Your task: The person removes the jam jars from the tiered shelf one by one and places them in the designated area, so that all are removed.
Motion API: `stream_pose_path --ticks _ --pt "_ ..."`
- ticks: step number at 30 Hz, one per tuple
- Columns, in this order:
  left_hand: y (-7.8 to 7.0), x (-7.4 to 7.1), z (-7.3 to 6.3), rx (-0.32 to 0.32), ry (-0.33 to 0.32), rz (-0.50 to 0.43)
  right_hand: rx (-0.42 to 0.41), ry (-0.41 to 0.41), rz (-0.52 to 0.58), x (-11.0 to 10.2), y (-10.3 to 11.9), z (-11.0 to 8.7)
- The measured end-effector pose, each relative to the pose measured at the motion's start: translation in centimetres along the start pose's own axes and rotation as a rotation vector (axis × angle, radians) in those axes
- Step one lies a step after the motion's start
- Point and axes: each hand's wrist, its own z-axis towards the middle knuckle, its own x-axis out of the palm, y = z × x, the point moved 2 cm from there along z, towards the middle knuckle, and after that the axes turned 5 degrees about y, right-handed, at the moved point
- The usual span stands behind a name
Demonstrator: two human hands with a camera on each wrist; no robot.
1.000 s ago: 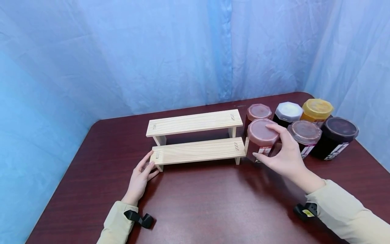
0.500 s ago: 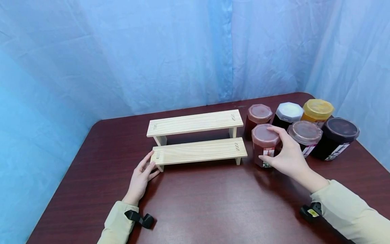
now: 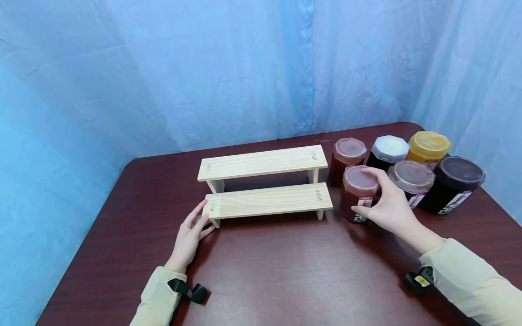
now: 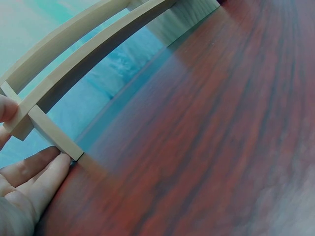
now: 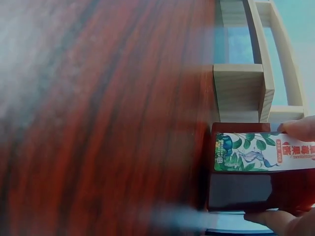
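Note:
My right hand (image 3: pixel 389 206) grips a lidded jar with dark red contents (image 3: pixel 351 199), its thumb low at the front and a finger at the lid's rim. The jar stands upright at the right end of the front wooden shelf (image 3: pixel 269 199), apart from it. In the right wrist view the jar (image 5: pixel 241 189) shows a leafy printed label (image 5: pixel 251 152). At that shelf's left end, my left hand (image 3: pixel 188 235) holds the board's corners between thumb and finger. Other fingers (image 4: pixel 51 174) lie beside the shelf leg (image 4: pixel 54 130) in the left wrist view.
Behind the front shelf stands a second wooden shelf (image 3: pixel 263 163). Several more jars cluster at the right: another red one (image 3: pixel 348 156), a white-lidded one (image 3: pixel 389 151), a yellow one (image 3: pixel 428 147), a brownish-lidded one (image 3: pixel 411 176) and a dark one (image 3: pixel 456 185). Blue curtains (image 3: pixel 224 68) hang behind the table.
My right hand has moved the red jar to the right, away from the front shelf's end, and slightly lower in view. The left hand has stayed on the shelf's left end.

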Motion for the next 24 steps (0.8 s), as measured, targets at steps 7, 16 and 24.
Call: stream_pose_path --ticks 7,16,24 --pt "-0.1 0.1 0.1 0.003 0.004 0.006 0.018 0.056 0.013 -0.5 -0.5 -0.1" --pt "-0.2 0.1 0.1 0.013 0.001 0.002 0.058 0.094 -0.213 -1.3 0.5 -0.6" --pt "0.0 0.0 0.0 0.002 -0.004 0.006 0.033 0.084 -0.238 -1.3 0.8 -0.6"
